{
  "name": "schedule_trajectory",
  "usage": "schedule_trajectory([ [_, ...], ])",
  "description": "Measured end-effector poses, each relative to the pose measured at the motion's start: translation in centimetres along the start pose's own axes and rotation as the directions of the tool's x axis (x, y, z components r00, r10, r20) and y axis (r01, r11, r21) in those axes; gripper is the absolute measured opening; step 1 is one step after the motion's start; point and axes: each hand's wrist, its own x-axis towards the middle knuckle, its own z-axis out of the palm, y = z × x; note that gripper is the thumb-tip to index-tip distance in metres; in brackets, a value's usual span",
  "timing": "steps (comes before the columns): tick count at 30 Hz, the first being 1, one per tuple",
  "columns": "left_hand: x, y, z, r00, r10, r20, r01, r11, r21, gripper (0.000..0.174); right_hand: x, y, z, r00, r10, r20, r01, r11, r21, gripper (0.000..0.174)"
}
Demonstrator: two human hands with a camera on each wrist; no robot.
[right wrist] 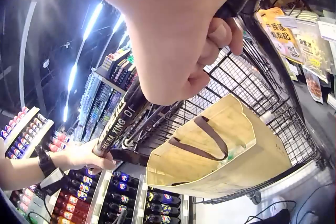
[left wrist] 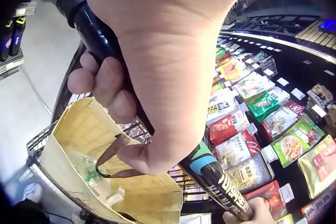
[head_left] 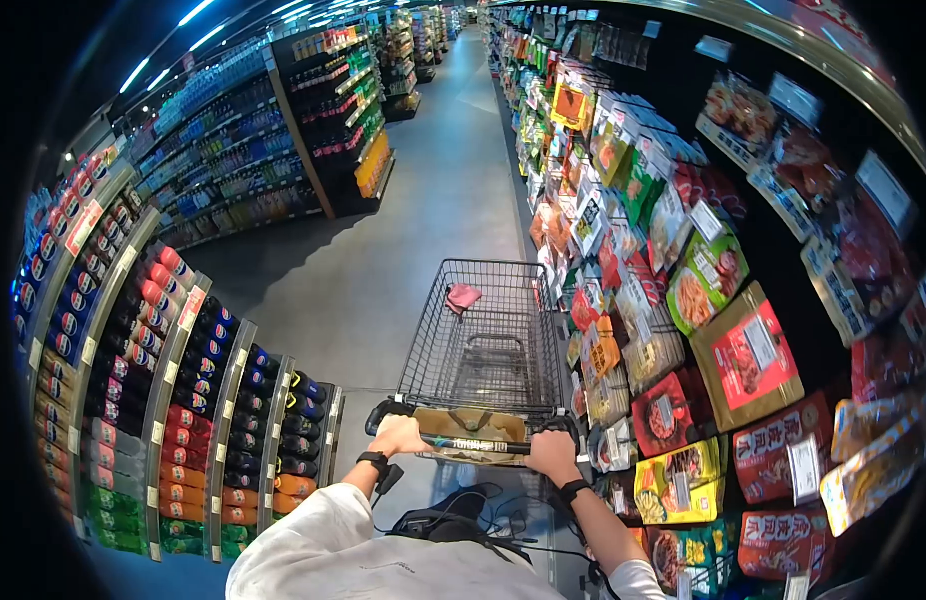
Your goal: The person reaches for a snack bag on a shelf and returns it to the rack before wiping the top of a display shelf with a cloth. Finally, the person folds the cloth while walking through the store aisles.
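bag in cart, drinks left, snacks right

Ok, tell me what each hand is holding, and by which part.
Both hold the handle bar of the shopping cart. The left hand is curled round the bar near its left end, and the right hand near its right end.

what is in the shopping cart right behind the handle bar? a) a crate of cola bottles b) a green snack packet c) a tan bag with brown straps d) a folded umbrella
c: a tan bag with brown straps lies in the cart, just behind the handle bar.
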Motion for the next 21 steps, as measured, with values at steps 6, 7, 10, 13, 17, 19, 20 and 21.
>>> schedule_trajectory([
  [6,6.9,-2.5,-3.7,0.998,-0.002,-0.065,0.002,1.000,-0.003,0.055,9.4,2.0,-0.3,1.000,-0.002,-0.029,0.000,0.998,-0.066,0.033],
  [7,8.3,-3.0,-4.8,0.998,0.000,-0.065,0.000,1.000,-0.013,0.054,11.1,2.1,-1.0,1.000,0.014,0.001,-0.014,0.998,-0.058,0.034],
  [10,12.8,-4.8,-7.4,0.996,0.018,-0.083,-0.022,0.999,-0.049,0.053,17.0,3.2,-1.3,0.999,0.032,0.038,-0.029,0.996,-0.090,0.033],
  [13,17.9,-7.2,-9.0,0.984,0.050,-0.168,-0.062,0.996,-0.064,0.050,22.8,3.7,-2.6,0.994,0.087,0.062,-0.079,0.990,-0.121,0.035],
  [17,24.5,-9.5,-13.4,0.994,0.028,-0.109,-0.034,0.998,-0.046,0.045,30.6,4.7,-4.6,0.993,0.083,0.085,-0.072,0.990,-0.120,0.033],
  [19,27.8,-10.8,-15.5,0.993,0.043,-0.110,-0.050,0.996,-0.068,0.047,34.6,5.4,-5.2,0.992,0.085,0.094,-0.071,0.988,-0.140,0.033],
  [20,29.3,-11.4,-16.5,0.993,0.049,-0.107,-0.058,0.995,-0.075,0.047,36.5,5.7,-5.3,0.991,0.086,0.100,-0.071,0.987,-0.145,0.033],
  [21,31.0,-12.1,-17.2,0.993,0.052,-0.108,-0.059,0.996,-0.068,0.048,38.3,6.0,-5.5,0.991,0.084,0.104,-0.067,0.986,-0.153,0.034],
])
